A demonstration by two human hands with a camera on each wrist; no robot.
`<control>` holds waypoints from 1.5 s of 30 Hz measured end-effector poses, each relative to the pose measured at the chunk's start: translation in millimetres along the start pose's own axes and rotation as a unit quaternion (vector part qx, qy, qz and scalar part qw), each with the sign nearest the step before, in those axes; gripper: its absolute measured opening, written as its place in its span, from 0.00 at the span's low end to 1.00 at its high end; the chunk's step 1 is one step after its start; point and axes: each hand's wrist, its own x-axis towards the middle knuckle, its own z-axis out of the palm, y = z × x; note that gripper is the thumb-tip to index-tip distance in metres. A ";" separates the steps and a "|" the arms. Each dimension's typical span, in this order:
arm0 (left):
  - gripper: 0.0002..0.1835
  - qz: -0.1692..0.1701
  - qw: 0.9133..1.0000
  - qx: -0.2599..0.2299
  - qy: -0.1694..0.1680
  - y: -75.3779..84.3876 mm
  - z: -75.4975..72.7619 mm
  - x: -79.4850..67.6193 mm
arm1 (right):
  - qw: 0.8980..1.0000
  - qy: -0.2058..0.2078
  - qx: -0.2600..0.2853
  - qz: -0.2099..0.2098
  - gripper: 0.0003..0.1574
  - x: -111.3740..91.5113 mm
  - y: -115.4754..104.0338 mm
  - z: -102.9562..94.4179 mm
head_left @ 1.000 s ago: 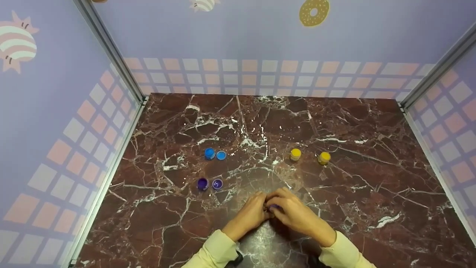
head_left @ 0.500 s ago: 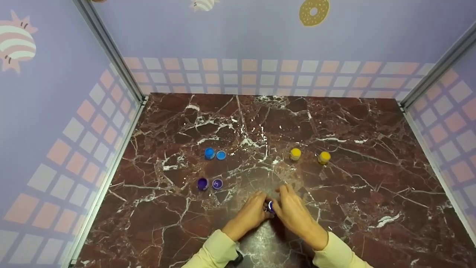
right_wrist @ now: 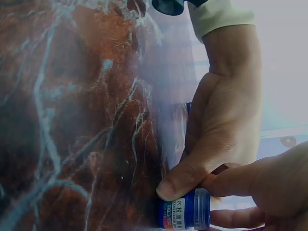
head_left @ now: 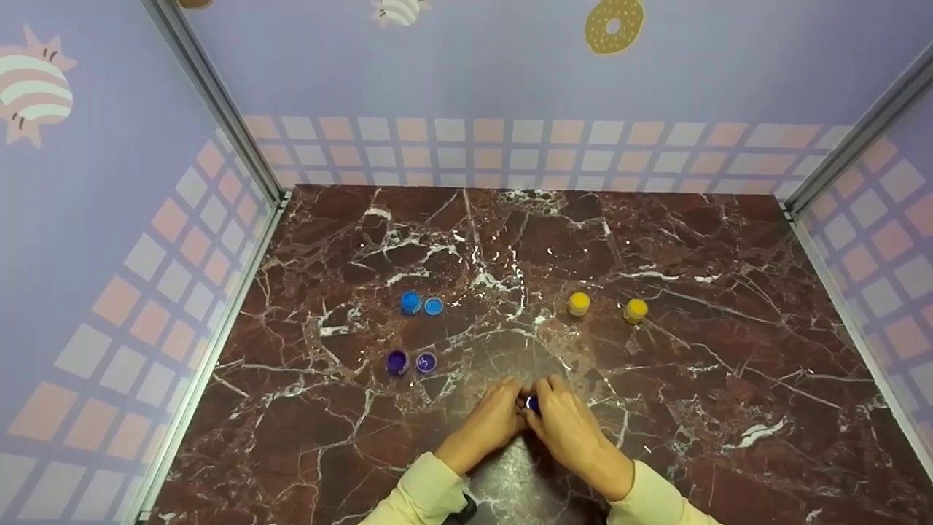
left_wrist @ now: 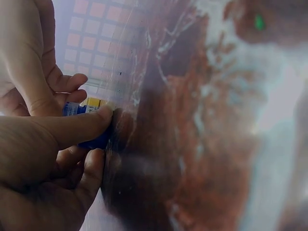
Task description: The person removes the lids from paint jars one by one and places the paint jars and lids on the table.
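Observation:
Close to the front of the table, both hands meet at a small dark blue paint jar with a white printed label. My left hand grips the jar's body, the thumb pressed along its side in the left wrist view. From the other side my right hand has its fingers at the ribbed blue lid, pinching it. In the head view the fingers cover most of the jar. Farther left stand an open purple paint jar and a purple round lid.
Behind them are a blue paint jar and a light blue lid. Two yellow paint jars stand at the right. The marbled table is walled by patterned panels at the back and sides.
My right hand's fingers lifted off the jar half a second ago and have come back onto it. My left hand has stayed in place around the jar.

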 end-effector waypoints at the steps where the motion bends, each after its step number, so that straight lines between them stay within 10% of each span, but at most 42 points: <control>1: 0.14 -0.002 1.000 -0.002 -0.002 0.2 -0.1 -0.1 | 1.000 -0.001 0.002 -0.003 0.18 0.2 0.3 0.0; 32: 0.23 -0.017 1.000 -0.013 -0.010 3.6 1.2 -5.2 | 0.988 -0.054 0.032 -0.139 0.23 7.3 12.7 -13.4; 45: 0.20 -0.029 1.000 -0.009 0.000 8.5 3.6 -7.5 | 0.984 -0.057 0.149 -0.083 0.24 3.8 25.6 -29.3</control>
